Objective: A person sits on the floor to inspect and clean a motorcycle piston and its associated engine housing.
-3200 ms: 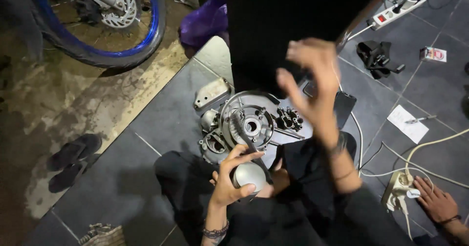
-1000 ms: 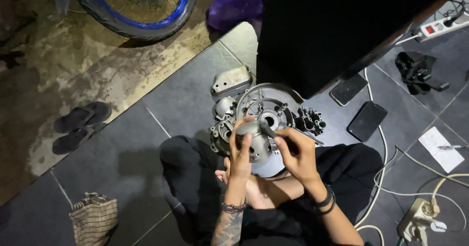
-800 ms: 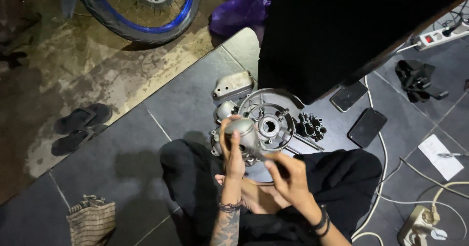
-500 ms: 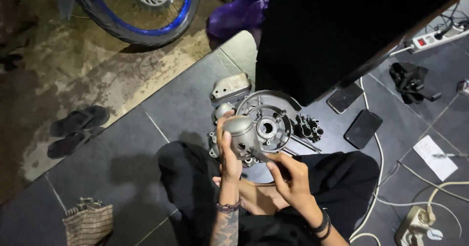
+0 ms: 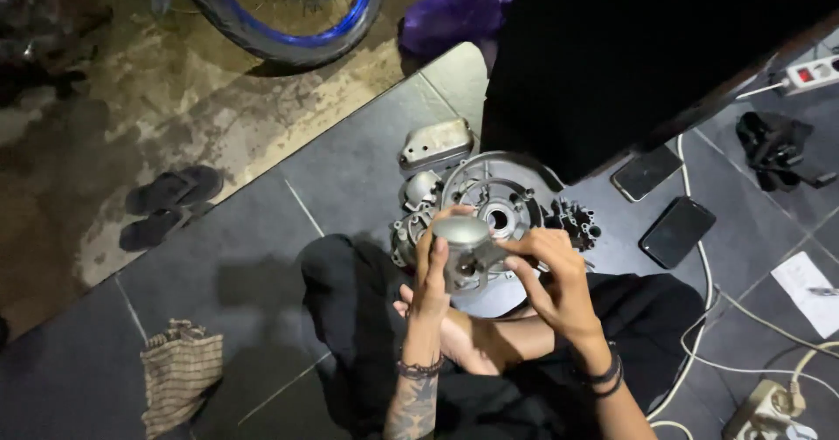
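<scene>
I sit on a dark tiled floor with a grey metal engine case (image 5: 502,200) in front of my legs. My left hand (image 5: 433,270) grips a round silver piston-like part (image 5: 463,239) and holds it up over the case. My right hand (image 5: 551,270) pinches the right side of that same part with its fingertips. A smaller silver cover (image 5: 435,145) lies just beyond the case, and a black toothed piece (image 5: 575,220) rests at the case's right edge.
Two dark phones (image 5: 675,230) lie right of the case. A blue-rimmed wheel (image 5: 288,12) stands far left, black sandals (image 5: 166,204) on the concrete, a striped cloth (image 5: 179,374) near left. White cables and a power strip (image 5: 769,405) run along the right. A large black mass (image 5: 647,47) blocks the upper right.
My right hand came down from the air and closed on the silver part. My left hand lifted the part over the engine case. The view shifted slightly.
</scene>
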